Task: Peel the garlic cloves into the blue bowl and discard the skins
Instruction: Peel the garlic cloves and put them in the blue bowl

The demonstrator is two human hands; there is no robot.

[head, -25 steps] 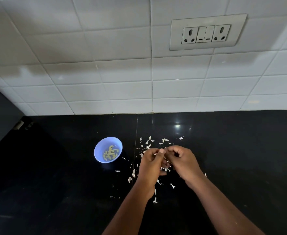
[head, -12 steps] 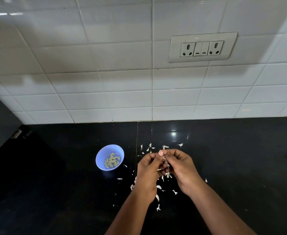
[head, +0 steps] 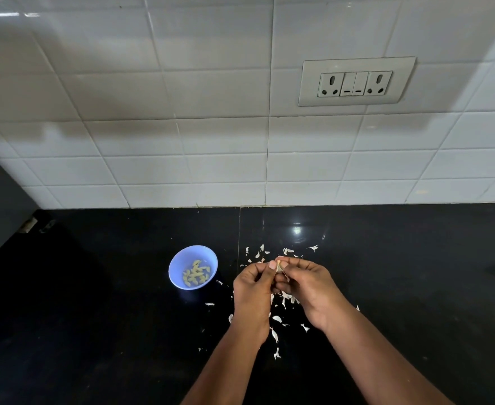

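Pale garlic clove (head: 280, 266) pinched between left hand (head: 253, 290) and right hand (head: 307, 287), blue bowl (head: 193, 267) just left

No readable text anywhere

The socket plate (head: 356, 82) on the tiled wall (head: 182, 112) carries no words, brand or numbers; its two switches show only a short dark dash each. The blue bowl (head: 179, 276) and the black bench (head: 94, 317) bear no label or marking that can be made out.
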